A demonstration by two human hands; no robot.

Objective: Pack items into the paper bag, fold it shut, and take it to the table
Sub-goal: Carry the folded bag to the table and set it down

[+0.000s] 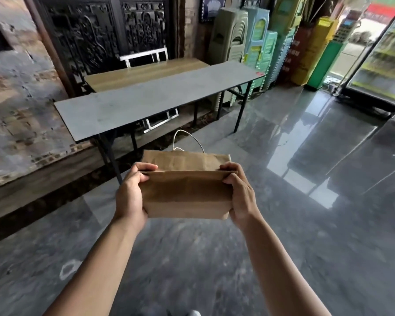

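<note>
I saw left fingers (146, 167) and right fingers (228, 167) curled tight over the folded top edge of the brown paper bag (187, 195), clamping its two ends; the bag hung above the floor, short of the grey table (146, 103).

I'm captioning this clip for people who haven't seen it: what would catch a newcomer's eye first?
First the brown paper bag, folded shut and held out at centre by the left hand and right hand, one at each end. Next the long grey table just ahead, then the stacked pastel plastic chairs behind it on the right.
</note>
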